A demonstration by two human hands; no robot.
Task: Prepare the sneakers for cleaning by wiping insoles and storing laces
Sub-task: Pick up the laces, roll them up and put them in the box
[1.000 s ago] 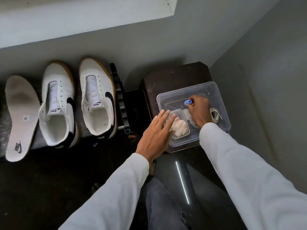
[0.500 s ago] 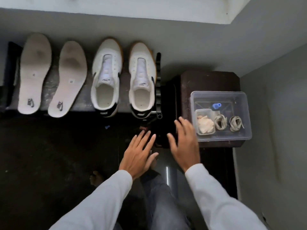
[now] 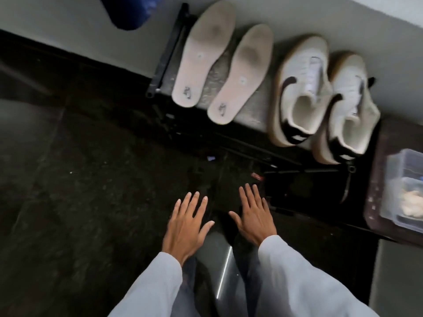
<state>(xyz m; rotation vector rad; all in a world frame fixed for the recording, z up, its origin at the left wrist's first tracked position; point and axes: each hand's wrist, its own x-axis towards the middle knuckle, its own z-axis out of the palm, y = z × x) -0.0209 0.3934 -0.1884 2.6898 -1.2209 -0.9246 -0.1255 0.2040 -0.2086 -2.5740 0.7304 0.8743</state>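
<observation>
Two white insoles lie side by side on a low shelf, the left insole and the right insole. Beside them stand two laceless white sneakers with black trim, one left of the other. At the right edge a clear plastic box sits on a dark stool and holds a pale cloth; laces are out of frame. My left hand and my right hand hover palm down over the dark floor, fingers spread, holding nothing.
The low black shelf frame runs along a grey wall. A dark brown stool carries the box. A blue object hangs at the top left. The floor is dark stone. My legs are below my hands.
Both hands have left the box and drawn back over the floor. The view has swung left and tilted, so the box now sits at the right edge.
</observation>
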